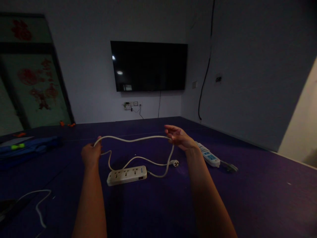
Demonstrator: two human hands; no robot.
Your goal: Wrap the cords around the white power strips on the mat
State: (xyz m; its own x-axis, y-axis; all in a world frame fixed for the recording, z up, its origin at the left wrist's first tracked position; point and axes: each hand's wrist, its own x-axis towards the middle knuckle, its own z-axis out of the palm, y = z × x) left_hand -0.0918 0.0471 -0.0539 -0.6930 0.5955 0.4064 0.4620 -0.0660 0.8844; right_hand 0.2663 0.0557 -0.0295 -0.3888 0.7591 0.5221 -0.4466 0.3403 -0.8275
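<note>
A white power strip (pixel 126 175) lies on the dark purple floor in front of me. Its white cord (pixel 135 139) runs up from the strip, stretches between my two hands and drops down to its plug (pixel 174 163), which rests on the floor. My left hand (pixel 91 154) is closed in a fist round the cord's left bend. At the cord's right end, my right hand (pixel 178 136) has the palm turned up and pinches the cord between its fingers.
A second power strip (pixel 208 155) with blue sockets lies just right of my right forearm. A black TV (pixel 149 65) hangs on the far wall above a wall socket (pixel 130 105). Blue items (pixel 27 148) lie at far left; a thin white cable (pixel 39 200) curls at lower left.
</note>
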